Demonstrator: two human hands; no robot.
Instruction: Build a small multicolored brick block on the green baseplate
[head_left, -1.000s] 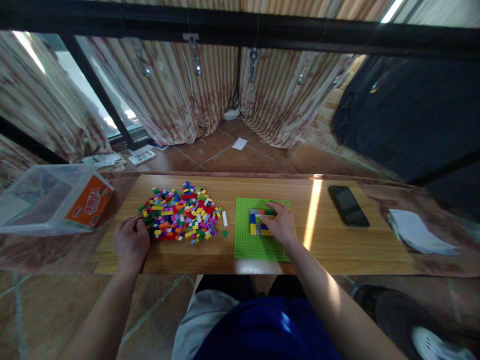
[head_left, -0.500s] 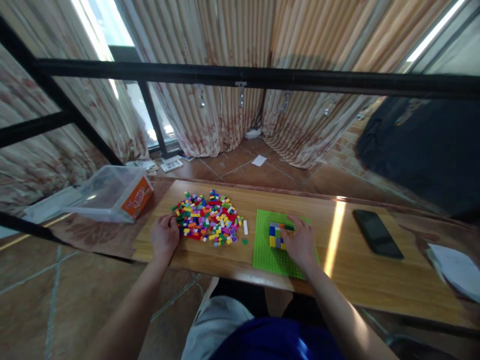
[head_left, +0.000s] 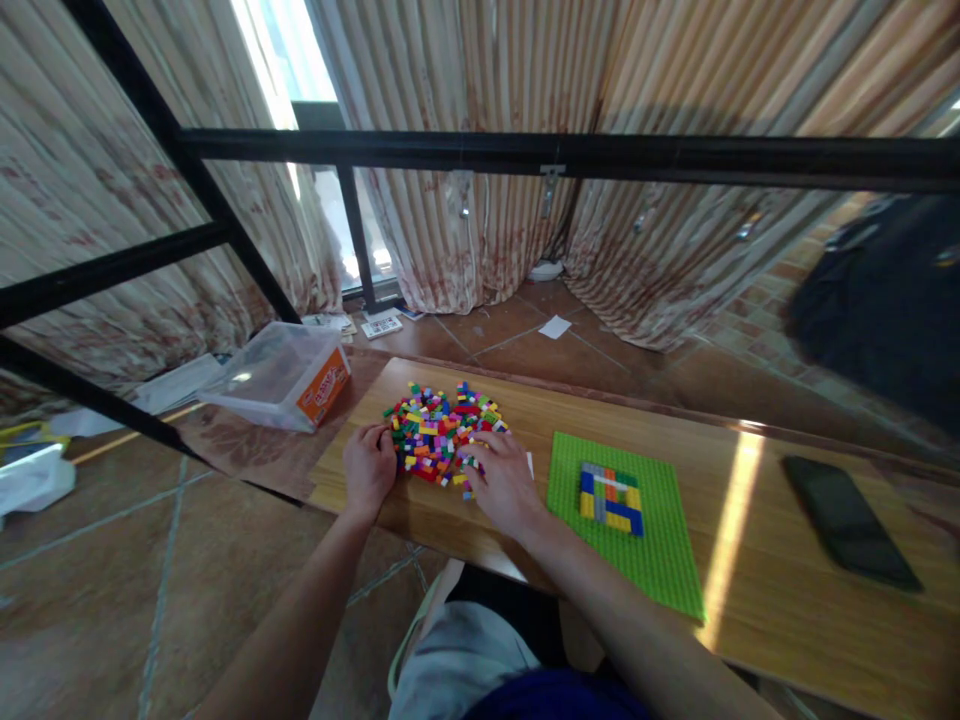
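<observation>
A heap of small multicoloured building bricks (head_left: 431, 425) lies on the wooden board. My left hand (head_left: 370, 465) rests at the heap's left edge with its fingers curled in; whatever they may hold is hidden. Over the heap's right side reaches my right hand (head_left: 501, 478), fingers bent and apart, touching or just above the bricks, and no brick shows in its grasp. To the right is a green baseplate (head_left: 664, 545). On it stands a low, roughly square brick structure (head_left: 611, 498) in blue, yellow, grey, orange, green and white. A white brick (head_left: 530, 464) shows partly behind my right hand.
A black phone (head_left: 850, 520) lies on the right of the wooden board (head_left: 724, 440). Left of the board is a clear plastic box (head_left: 277, 375) with an orange label. A black metal rail (head_left: 465, 150) crosses in front of the curtains.
My right hand has left the brick structure on the baseplate and moved left to the heap. My left hand stays at the heap's edge. The view has shifted left.
</observation>
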